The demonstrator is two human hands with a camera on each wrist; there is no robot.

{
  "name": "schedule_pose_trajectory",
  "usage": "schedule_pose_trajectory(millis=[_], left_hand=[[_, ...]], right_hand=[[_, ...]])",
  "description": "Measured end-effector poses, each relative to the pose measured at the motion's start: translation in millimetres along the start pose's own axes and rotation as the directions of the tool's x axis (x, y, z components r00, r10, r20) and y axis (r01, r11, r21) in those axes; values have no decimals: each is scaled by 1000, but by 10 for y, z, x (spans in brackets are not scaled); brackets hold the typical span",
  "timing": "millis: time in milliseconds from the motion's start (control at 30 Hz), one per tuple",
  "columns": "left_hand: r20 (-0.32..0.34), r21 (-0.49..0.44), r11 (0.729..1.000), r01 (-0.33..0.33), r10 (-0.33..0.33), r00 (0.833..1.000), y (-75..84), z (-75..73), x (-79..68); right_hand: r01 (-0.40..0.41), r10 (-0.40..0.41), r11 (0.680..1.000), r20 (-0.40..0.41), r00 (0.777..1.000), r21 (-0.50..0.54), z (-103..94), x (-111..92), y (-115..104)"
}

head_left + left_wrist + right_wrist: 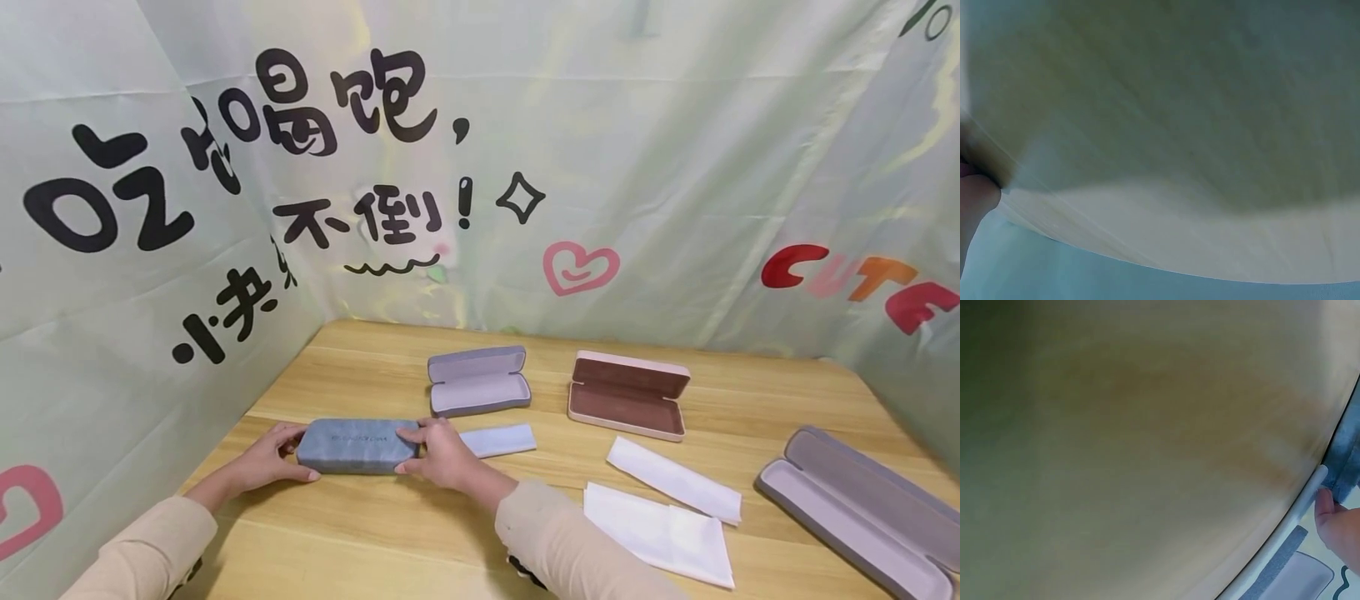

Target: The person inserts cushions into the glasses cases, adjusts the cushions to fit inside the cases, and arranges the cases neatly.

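Observation:
A closed blue-grey glasses case (352, 446) with small lettering on its lid lies lengthwise on the wooden table. My left hand (266, 458) holds its left end, thumb at the front corner and fingers at the back. At the other end my right hand (446, 454) grips the case, thumb on the front side and a finger over the lid. In the right wrist view, part of the case (1345, 447) shows beside the right hand (1342, 530). The left wrist view has mostly tabletop, with a bit of the left hand (975, 200) at its edge.
Behind stand an open purple-grey case (480, 392) and an open pink case with brown lining (630, 400). A long open case (862, 517) lies at the right. A bluish folded cloth (502, 440) and white cloths (675, 479) (660, 533) lie between. Printed curtains (480, 283) enclose the table.

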State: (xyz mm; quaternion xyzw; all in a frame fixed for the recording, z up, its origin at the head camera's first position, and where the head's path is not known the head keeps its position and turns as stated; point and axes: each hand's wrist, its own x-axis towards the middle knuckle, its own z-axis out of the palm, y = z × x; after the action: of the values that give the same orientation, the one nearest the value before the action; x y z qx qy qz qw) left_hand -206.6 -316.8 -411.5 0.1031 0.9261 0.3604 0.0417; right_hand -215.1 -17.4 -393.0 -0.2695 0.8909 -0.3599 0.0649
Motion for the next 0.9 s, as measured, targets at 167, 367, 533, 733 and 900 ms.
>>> schedule_pose_trajectory(millis=[167, 367, 533, 733, 900], left_hand=[[-28, -16, 1000, -11, 10, 1000, -6, 1, 12], [-62, -47, 999, -20, 17, 998, -17, -10, 17], [-60, 5, 1000, -8, 8, 998, -9, -7, 15], [-80, 74, 997, 5, 1, 997, 13, 22, -1], [-91, 67, 997, 49, -43, 995, 56, 26, 16]], right_hand=[[-7, 6, 999, 25, 1000, 38, -65, 6, -2], [90, -88, 995, -48, 995, 45, -165, -12, 71], [154, -147, 986, -104, 984, 59, -290, -78, 196], [133, -119, 988, -162, 980, 77, -481, -182, 362], [113, -97, 991, -210, 973, 67, -620, -256, 487]])
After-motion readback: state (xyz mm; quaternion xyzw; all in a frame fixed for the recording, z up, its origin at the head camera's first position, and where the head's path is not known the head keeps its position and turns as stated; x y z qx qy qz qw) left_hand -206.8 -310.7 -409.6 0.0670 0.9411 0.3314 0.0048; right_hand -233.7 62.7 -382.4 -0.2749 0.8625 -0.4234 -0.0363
